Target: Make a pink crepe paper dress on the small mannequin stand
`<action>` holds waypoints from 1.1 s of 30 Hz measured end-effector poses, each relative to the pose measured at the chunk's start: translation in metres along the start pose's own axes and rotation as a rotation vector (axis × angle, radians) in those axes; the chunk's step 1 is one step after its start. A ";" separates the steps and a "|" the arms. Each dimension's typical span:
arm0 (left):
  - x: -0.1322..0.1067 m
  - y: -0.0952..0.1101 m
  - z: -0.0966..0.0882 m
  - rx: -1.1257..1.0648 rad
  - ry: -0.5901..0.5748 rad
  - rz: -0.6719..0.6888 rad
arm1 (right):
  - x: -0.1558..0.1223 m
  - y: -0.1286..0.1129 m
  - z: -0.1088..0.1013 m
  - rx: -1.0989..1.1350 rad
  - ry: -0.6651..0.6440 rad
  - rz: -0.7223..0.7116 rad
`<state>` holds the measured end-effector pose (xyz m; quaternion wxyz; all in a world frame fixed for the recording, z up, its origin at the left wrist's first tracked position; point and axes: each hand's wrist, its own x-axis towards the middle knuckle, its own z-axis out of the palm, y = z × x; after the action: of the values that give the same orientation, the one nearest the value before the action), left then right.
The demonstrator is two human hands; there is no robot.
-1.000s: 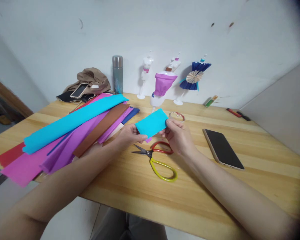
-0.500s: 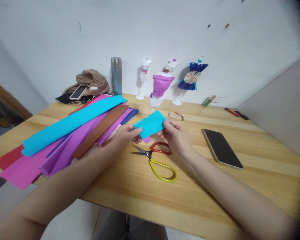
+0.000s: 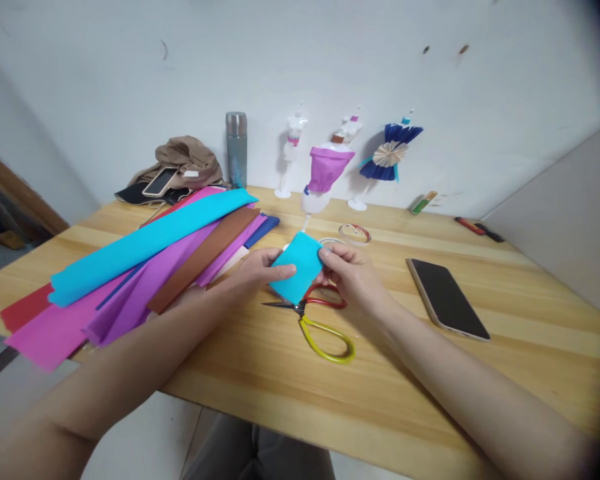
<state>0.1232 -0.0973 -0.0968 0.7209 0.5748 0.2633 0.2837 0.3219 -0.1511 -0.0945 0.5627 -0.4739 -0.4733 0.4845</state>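
Observation:
Between my two hands is a small piece of turquoise crepe paper (image 3: 300, 267), tilted so that one corner points down toward the scissors. My left hand (image 3: 273, 270) pinches its left side, thumb lying on top. The right side is gripped between the thumb and fingers of my right hand (image 3: 347, 270). Just below the paper lie open scissors (image 3: 327, 350) with one red and one yellow handle; the paper partly covers them. Behind it stands a mannequin figure (image 3: 330, 167) wrapped in purple paper, its lower stand partly hidden.
Crepe paper strips (image 3: 155, 240) in several colours pile up at the left. A phone (image 3: 447, 298) lies right, a tape roll (image 3: 355, 233) behind my right hand. Along the wall stand a thermos (image 3: 237, 150), a white mannequin (image 3: 293, 150), a blue-dressed mannequin (image 3: 393, 153) and a brown cloth bundle (image 3: 190, 160).
The turquoise paper has turned from lying lengthwise to a diamond-like angle and looks shorter. My hands have come closer together, and my left thumb reaches farther over the paper.

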 end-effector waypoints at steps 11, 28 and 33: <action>-0.004 0.005 0.005 -0.045 -0.014 -0.013 | -0.005 -0.007 0.002 -0.091 -0.072 0.007; 0.003 -0.003 0.005 0.068 0.133 0.075 | -0.003 0.001 0.000 -0.010 -0.116 0.061; 0.002 -0.006 0.007 0.092 0.242 0.146 | -0.008 0.012 0.012 0.107 -0.165 0.176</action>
<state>0.1300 -0.1015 -0.1011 0.6342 0.5867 0.3185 0.3901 0.3081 -0.1575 -0.1053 0.5015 -0.4417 -0.4480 0.5939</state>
